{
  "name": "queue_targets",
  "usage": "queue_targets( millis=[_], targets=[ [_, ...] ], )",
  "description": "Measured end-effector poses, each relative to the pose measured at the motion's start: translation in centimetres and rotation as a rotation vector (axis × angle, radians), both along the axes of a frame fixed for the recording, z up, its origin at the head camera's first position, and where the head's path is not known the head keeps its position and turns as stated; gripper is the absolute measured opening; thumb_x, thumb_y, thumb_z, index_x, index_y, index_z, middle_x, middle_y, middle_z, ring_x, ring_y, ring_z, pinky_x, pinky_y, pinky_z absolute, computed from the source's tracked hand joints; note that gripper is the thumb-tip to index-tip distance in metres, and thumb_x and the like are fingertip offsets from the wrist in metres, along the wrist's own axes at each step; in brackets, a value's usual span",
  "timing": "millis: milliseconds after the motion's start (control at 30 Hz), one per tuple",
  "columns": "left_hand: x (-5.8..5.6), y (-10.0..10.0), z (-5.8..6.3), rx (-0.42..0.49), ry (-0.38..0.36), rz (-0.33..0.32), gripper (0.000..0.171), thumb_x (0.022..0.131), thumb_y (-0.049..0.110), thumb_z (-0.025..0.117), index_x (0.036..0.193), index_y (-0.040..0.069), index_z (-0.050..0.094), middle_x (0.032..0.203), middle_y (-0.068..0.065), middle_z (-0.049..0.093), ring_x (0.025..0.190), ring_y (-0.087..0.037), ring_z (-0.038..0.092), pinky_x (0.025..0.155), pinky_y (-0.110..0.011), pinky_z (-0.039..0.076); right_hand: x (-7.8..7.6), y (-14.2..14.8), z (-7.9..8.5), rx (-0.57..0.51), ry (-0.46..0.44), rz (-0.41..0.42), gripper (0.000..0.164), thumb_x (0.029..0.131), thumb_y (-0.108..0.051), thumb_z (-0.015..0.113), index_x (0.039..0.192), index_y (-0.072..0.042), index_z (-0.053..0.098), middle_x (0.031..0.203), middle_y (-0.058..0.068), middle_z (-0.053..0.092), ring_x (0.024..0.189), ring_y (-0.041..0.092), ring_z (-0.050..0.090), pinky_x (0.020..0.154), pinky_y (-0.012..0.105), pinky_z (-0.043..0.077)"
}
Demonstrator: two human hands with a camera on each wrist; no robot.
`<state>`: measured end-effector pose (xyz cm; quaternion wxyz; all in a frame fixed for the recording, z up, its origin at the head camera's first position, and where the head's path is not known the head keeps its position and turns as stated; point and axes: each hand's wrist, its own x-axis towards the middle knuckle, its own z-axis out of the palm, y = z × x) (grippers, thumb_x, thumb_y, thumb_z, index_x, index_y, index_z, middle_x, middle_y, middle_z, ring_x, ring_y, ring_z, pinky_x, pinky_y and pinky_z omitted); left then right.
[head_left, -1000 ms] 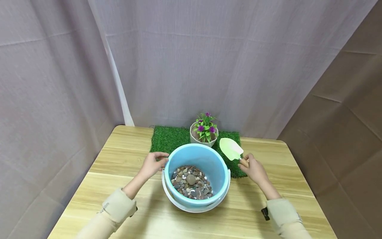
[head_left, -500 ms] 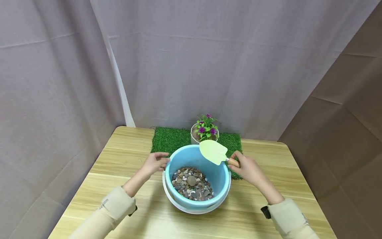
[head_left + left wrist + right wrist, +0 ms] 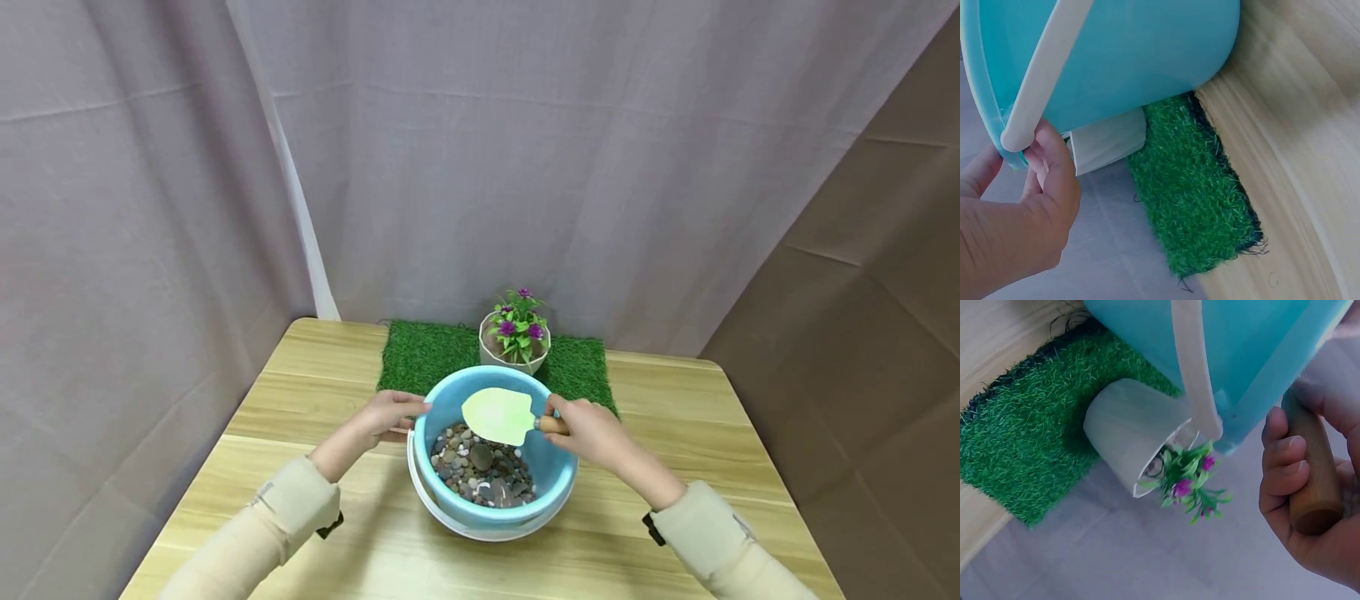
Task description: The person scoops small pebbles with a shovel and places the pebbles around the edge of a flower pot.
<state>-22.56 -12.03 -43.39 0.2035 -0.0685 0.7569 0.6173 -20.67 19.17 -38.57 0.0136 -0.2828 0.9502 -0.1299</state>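
Note:
A light blue bucket (image 3: 551,483) with a pale swing handle (image 3: 1050,69) stands in the middle of the wooden table. Grey, brown and white pebbles (image 3: 456,467) cover its bottom, one larger round stone (image 3: 481,455) among them. At the bucket's left side, my left hand (image 3: 382,414) pinches the rim between thumb and fingers, right by the handle's joint. My right hand (image 3: 588,429) grips a garden trowel by its wooden handle (image 3: 1315,478), fingers curled round it. The trowel's pale yellow-green blade (image 3: 498,415) hangs over the bucket's opening, tip to the left, above the pebbles.
Behind the bucket lies a mat of artificial grass (image 3: 423,354). On it stands a white flowerpot (image 3: 517,362) with a purple-flowered plant (image 3: 517,327). Grey curtains (image 3: 465,167) hang behind and to the left, a brown one (image 3: 847,333) to the right.
My right hand has carried the trowel leftward from beside the bucket, across the rim and down over the pebbles. My left hand has closed more firmly on the rim.

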Motion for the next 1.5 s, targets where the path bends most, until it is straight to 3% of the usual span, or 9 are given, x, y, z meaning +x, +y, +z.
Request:
queue_targets(
  millis=[100,233,333,433,700,900,1233,1500],
  targets=[
    [-0.2,0.1,-0.1,0.018,-0.030,-0.012,0.049,0.090,0.021,0.062,0.129,-0.007,0.050,0.109,-0.019,0.066,0.090,-0.021,0.068,0.077,-0.034,0.062,0.1,-0.5,-0.1,0.040,0.034,0.059,0.019,0.083,-0.015,0.072,0.084,-0.011,0.053,0.063,-0.006,0.045,0.055,0.005,0.039,0.046,0.016,0.033],
    [-0.5,0.0,-0.2,0.070,-0.067,-0.018,0.049,0.090,0.018,0.062,0.129,-0.008,0.049,0.105,-0.015,0.068,0.091,-0.019,0.067,0.076,-0.030,0.061,0.0,-1.3,-0.1,0.093,0.084,0.132,0.019,0.081,-0.014,0.073,0.083,-0.011,0.055,0.065,-0.003,0.052,0.053,0.007,0.044,0.045,0.016,0.038],
    [-0.5,-0.2,-0.1,0.095,-0.091,-0.028,0.048,0.091,0.017,0.060,0.129,-0.008,0.048,0.102,-0.011,0.069,0.093,-0.019,0.067,0.076,-0.029,0.061,-0.3,-1.7,-0.2,0.128,0.101,0.173,0.020,0.079,-0.017,0.075,0.088,-0.009,0.059,0.073,0.002,0.063,0.056,0.011,0.055,0.048,0.021,0.048],
    [-0.5,-0.4,-0.1,0.090,-0.099,-0.033,0.047,0.091,0.018,0.060,0.130,-0.008,0.048,0.101,-0.010,0.069,0.093,-0.018,0.067,0.079,-0.031,0.061,-0.6,-2.1,-0.4,0.156,0.095,0.203,0.021,0.079,-0.018,0.076,0.085,-0.009,0.058,0.071,0.003,0.062,0.057,0.013,0.055,0.048,0.024,0.049],
    [-0.4,-0.3,-0.1,0.059,-0.097,-0.039,0.047,0.092,0.019,0.059,0.130,-0.007,0.048,0.104,-0.012,0.067,0.092,-0.018,0.067,0.080,-0.033,0.061,-1.0,-2.6,-0.8,0.190,0.058,0.221,0.019,0.079,-0.013,0.074,0.079,-0.011,0.055,0.066,0.000,0.057,0.054,0.011,0.051,0.047,0.024,0.046],
    [-0.6,-0.2,0.1,0.069,-0.109,-0.030,0.046,0.090,0.015,0.062,0.128,-0.008,0.049,0.106,-0.017,0.068,0.087,-0.018,0.069,0.083,-0.035,0.061,-1.4,-2.6,-0.6,0.194,0.054,0.243,0.029,0.079,-0.010,0.072,0.067,-0.015,0.047,0.057,-0.008,0.038,0.052,0.005,0.032,0.047,0.017,0.030],
    [-0.1,-0.2,1.4,0.066,-0.145,-0.002,0.042,0.090,0.014,0.062,0.127,-0.005,0.054,0.082,0.003,0.067,0.075,-0.008,0.063,0.085,-0.034,0.058,-1.7,-2.6,-0.7,0.223,0.083,0.266,0.035,0.078,-0.011,0.073,0.064,-0.017,0.042,0.057,-0.009,0.036,0.052,0.005,0.030,0.046,0.017,0.029],
    [0.2,-0.5,3.0,0.081,-0.139,0.002,0.039,0.093,0.012,0.058,0.129,-0.003,0.052,0.071,0.010,0.061,0.068,-0.005,0.057,0.064,-0.018,0.050,-1.5,-2.7,-0.5,0.229,0.091,0.256,0.033,0.078,-0.012,0.074,0.065,-0.016,0.044,0.057,-0.009,0.041,0.051,0.005,0.034,0.046,0.019,0.033]
  ],
)
